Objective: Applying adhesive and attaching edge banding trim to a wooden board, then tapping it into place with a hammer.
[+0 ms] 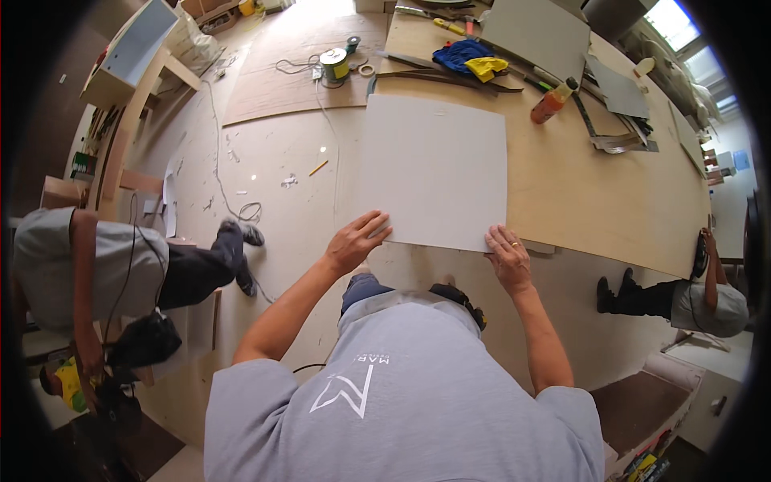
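- One flat, white, rectangular panel (436,173) sits right in front of the wearer, covering the near left corner of a big pale plywood table (610,209). Can't tell if it's lying flat or slightly lifted.
- Left hand (359,243) is on the panel's near left corner, fingertips at the edge. Right hand (508,257) has its fingers over the near right corner, ring on one finger. Both are touching it, but the thumbs are hard to see, so can't tell if either is clamped on.
- Just right of the panel: a clear bottle of orange-red liquid with a dark cap (554,100), tilted-looking through the fisheye.
- Beyond the far edge: long dark strips (450,78), plus a crumpled blue-and-yellow cloth bundle (462,58).
- Floor, left: a yellow pencil-like stick (319,168).
- Two other people in grey tops, one far left (88,257), one far right (715,307).
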Tool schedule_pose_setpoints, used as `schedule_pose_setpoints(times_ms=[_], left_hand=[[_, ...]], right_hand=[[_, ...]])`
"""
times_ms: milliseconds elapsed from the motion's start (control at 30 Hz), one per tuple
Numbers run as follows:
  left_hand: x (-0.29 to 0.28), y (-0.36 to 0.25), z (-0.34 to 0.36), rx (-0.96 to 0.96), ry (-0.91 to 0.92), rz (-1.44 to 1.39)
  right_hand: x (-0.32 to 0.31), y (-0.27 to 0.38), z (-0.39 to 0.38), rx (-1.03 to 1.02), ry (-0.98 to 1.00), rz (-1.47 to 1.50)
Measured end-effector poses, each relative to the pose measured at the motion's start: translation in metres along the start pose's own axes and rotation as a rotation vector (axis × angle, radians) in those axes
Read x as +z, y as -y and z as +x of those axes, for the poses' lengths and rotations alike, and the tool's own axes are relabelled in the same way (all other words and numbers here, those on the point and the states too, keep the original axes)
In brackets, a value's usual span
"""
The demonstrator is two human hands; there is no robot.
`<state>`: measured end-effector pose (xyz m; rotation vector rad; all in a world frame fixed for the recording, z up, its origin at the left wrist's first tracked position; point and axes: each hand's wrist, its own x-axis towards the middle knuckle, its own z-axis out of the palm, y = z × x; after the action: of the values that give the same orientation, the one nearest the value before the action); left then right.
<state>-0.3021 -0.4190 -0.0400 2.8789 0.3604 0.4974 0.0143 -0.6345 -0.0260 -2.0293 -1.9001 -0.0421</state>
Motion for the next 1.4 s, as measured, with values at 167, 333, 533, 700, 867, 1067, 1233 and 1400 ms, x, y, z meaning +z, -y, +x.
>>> schedule_pose_setpoints(times_ms=[167, 333, 533, 700, 867, 1067, 1233, 1400], left_hand=[[-0.011, 0.023, -0.021, 0.017, 0.037, 0.038], [-0.015, 0.04, -0.019, 0.073, 0.135, 0.045], [-0.005, 0.049, -0.02, 0.134, 0.101, 0.039], [0.003, 0.052, -0.026, 0.103, 0.078, -0.005], [-0.014, 0.057, -0.017, 0.18, 0.226, -0.013], [-0.034, 0.05, -0.023, 0.134, 0.36, 0.137], [-0.027, 0.034, -0.015, 0.046, 0.292, 0.009], [-0.035, 0.043, -0.003, 0.18, 0.245, 0.049]], right_hand=[[0.0, 0.003, -0.003, 0.053, 0.046, 0.008], [-0.004, 0.003, 0.002, 0.066, 0.08, -0.002], [-0.01, 0.003, 0.011, 0.16, 0.15, 0.019], [-0.014, 0.011, 0.015, 0.145, 0.181, -0.013], [-0.032, 0.009, 0.012, 0.132, 0.198, -0.06], [-0.019, 0.001, 0.012, 0.044, 0.226, -0.023], [-0.024, 0.002, 0.017, 0.021, 0.192, -0.016], [-0.026, 0.009, 0.025, 0.132, 0.131, 0.027]])
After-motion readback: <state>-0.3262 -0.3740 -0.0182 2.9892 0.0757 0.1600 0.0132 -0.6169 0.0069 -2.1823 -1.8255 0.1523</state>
